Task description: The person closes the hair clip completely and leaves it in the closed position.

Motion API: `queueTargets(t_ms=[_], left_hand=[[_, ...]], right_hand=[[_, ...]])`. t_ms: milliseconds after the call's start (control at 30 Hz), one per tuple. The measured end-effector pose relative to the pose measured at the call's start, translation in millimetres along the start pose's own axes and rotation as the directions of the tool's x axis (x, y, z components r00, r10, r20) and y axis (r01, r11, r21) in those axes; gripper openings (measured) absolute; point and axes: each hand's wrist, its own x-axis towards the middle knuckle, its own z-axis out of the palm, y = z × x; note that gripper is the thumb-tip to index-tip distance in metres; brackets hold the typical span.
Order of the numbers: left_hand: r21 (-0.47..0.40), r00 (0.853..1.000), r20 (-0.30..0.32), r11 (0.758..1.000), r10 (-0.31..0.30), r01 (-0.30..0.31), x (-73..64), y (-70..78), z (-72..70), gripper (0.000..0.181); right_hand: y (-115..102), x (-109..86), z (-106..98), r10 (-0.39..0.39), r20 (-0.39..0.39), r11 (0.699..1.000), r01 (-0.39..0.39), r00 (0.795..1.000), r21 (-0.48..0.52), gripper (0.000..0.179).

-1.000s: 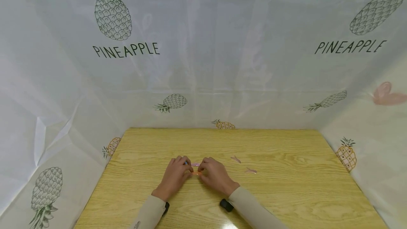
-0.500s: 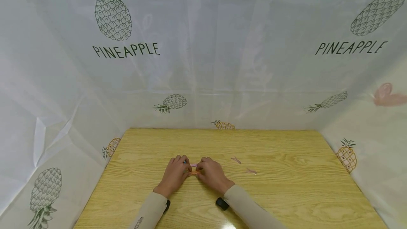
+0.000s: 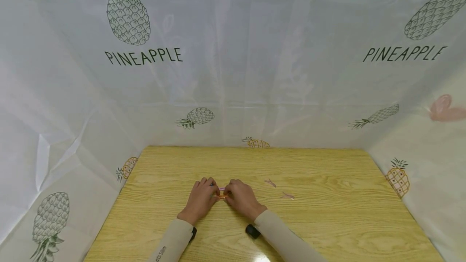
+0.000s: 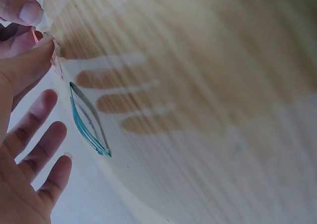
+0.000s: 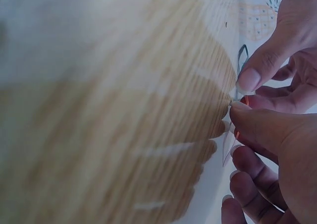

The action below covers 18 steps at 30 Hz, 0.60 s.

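Observation:
Near the middle of the table, an orange hair clip (image 3: 222, 197) spans the gap between my two hands. My left hand (image 3: 200, 198) pinches one end with thumb and index finger, its other fingers spread loosely in the left wrist view. The other end is pinched by my right hand (image 3: 243, 199). Fingertips hide most of the orange clip. Just beyond it lies a purple hair clip (image 3: 221, 189), partly covered by the hands. A teal snap hair clip (image 4: 80, 125) rests on the table beside the left fingers, its two strips bowed apart.
Two pinkish hair clips, one farther back (image 3: 270, 182) and one nearer (image 3: 288, 196), lie to the right of my hands on the wooden table (image 3: 327, 221). White pineapple-printed sheeting (image 3: 276, 72) encloses the table's back and sides.
My right hand has shifted slightly left toward the left hand, narrowing the gap over the orange hair clip. The left hand stays nearly in place. The other clips lie as before.

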Motion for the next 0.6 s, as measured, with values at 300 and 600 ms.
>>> queueTargets(t_ms=[300, 600], left_hand=[[-0.002, 1.000, -0.030, 1.000, 0.001, -0.001, 1.8, 2.8, 1.1, 0.014], [-0.007, 0.995, -0.095, 0.999, 0.043, -0.044, 5.2, 23.0, 0.4, 0.016]], right_hand=[[0.5, -3.3, -1.8, 0.014, 0.000, 1.000, -0.014, 1.000, 0.008, 0.010], [0.7, -16.7, -17.5, 0.080, -0.060, 0.994, -0.075, 0.995, 0.085, 0.009]])
